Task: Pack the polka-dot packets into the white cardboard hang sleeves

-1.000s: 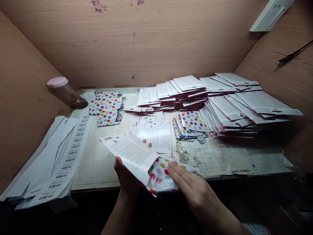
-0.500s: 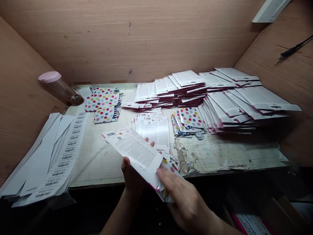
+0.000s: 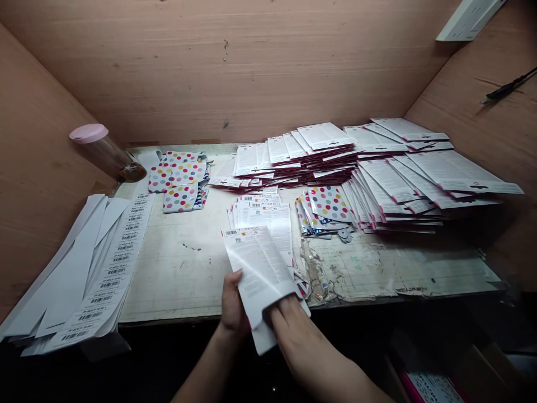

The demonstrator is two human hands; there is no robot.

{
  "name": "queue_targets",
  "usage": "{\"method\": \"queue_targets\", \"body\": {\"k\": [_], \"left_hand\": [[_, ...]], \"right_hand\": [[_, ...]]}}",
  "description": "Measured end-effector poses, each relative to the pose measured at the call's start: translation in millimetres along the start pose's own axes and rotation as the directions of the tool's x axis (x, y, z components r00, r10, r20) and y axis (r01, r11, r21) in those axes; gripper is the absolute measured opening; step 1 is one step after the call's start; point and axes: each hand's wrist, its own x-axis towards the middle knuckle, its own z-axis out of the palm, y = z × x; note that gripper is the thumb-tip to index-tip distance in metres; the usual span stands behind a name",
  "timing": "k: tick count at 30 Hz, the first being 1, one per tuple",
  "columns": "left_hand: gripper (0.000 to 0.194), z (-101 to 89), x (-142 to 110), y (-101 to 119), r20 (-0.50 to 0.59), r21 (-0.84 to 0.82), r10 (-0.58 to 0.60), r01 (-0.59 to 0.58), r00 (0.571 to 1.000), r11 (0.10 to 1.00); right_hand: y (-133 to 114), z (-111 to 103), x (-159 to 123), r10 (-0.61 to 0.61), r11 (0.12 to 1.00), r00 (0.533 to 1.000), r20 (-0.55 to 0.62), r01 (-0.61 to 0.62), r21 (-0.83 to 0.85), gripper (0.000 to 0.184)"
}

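My left hand is closed on the left edge of a white printed pouch, its thumb on top. The pouch carries small text and a barcode, and its near end gapes toward me. Into that opening reaches my right hand; the fingertips are hidden inside, so what they hold cannot be seen. Just behind lies a stack of similar pouches, partly covered by the held one. Polka-dot foil packets lie to the right of this stack, and more polka-dot packets are at the back left.
Piles of printed pouches fill the back right. On the left are barcode label strips and a pink-lidded bottle leaning against the wooden side wall. The table's front edge is chipped. A cable hangs at the right wall.
My right hand has pushed into the pouch's open end; the polka-dot packet seen there before is out of sight. The pouch has swung more upright and shifted right with my left hand.
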Motion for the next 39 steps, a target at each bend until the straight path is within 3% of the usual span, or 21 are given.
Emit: {"method": "queue_targets", "body": {"k": [2, 4, 5, 7, 8, 9, 11, 13, 15, 18, 23, 29, 33, 36, 39], "left_hand": [[0.055, -15.2, 13.0, 14.0, -0.104, 0.213, 0.106, -0.082, 0.989, 0.974], [0.06, -25.7, 23.0, 16.9, -0.105, 0.449, 0.29, -0.215, 0.951, 0.867], [0.066, -28.9, 25.9, 13.9, -0.088, 0.561, 0.411, -0.296, 0.907, 0.773], [0.075, -33.2, 26.3, 3.1, -0.006, 0.769, 0.64, -0.406, 0.768, 0.494], [0.073, -35.7, 24.1, -2.3, 0.078, 0.846, 0.708, -0.423, 0.702, 0.326], [0.065, -39.1, 20.5, -6.3, 0.19, 0.889, 0.722, -0.428, 0.666, 0.161], [0.046, -49.5, 10.9, -8.7, 0.439, 0.875, 0.595, -0.47, 0.673, -0.114], [0.044, -63.1, 1.2, -4.9, 0.617, 0.787, 0.385, -0.546, 0.687, -0.288], [0.058, -76.1, -5.8, 0.3, 0.706, 0.696, 0.236, -0.595, 0.667, -0.402], [0.068, -88.5, -8.7, 3.0, 0.752, 0.603, 0.147, -0.58, 0.643, -0.548], [0.064, -92.5, -5.1, -3.0, 0.767, 0.531, 0.116, -0.523, 0.63, -0.667], [0.078, -91.2, -6.5, -3.6, 0.739, 0.575, 0.127, -0.521, 0.661, -0.631], [0.087, -93.4, -6.3, -4.0, 0.742, 0.58, 0.135, -0.528, 0.657, -0.62], [0.087, -94.8, -5.6, -5.6, 0.744, 0.58, 0.135, -0.532, 0.655, -0.617], [0.087, -94.8, -5.1, -6.4, 0.748, 0.58, 0.153, -0.526, 0.645, -0.622]], "right_hand": [[1.2, -12.8, -12.9, -0.068, 0.985, 0.992, 0.103, 0.083, -0.148, 0.048], [12.0, -23.9, -13.8, -0.077, 0.955, 0.996, 0.039, 0.085, -0.285, 0.034], [21.2, -27.1, -9.3, -0.062, 0.948, 0.997, -0.055, 0.042, -0.314, 0.029], [44.4, -28.1, 5.3, -0.042, 0.945, 0.976, -0.214, -0.03, -0.324, 0.024], [56.5, -26.4, 13.0, -0.046, 0.947, 0.968, -0.247, -0.037, -0.32, 0.024], [67.6, -23.8, 19.6, -0.055, 0.949, 0.965, -0.256, -0.029, -0.315, 0.023], [84.0, -17.7, 27.7, -0.076, 0.949, 0.964, -0.256, -0.009, -0.314, 0.021], [91.5, -12.1, 29.4, -0.099, 0.941, 0.959, -0.264, 0.005, -0.337, 0.017], [92.8, -7.6, 28.1, -0.137, 0.922, 0.953, -0.272, 0.022, -0.386, 0.013], [90.8, -1.8, 26.6, -0.21, 0.876, 0.937, -0.279, 0.054, -0.479, 0.014], [91.8, 3.1, 31.1, -0.246, 0.775, 0.942, -0.228, 0.05, -0.629, 0.019], [100.3, 4.5, 38.2, -0.262, 0.676, 0.954, -0.146, 0.073, -0.734, 0.022], [90.2, 14.3, 13.7, -0.334, 0.632, 0.942, -0.026, 0.203, -0.748, 0.027], [76.2, 15.8, -6.8, -0.36, 0.657, 0.93, 0.073, 0.308, -0.688, 0.024], [71.8, 3.8, -3.1, -0.264, 0.741, 0.964, -0.027, 0.186, -0.645, 0.016]]}}
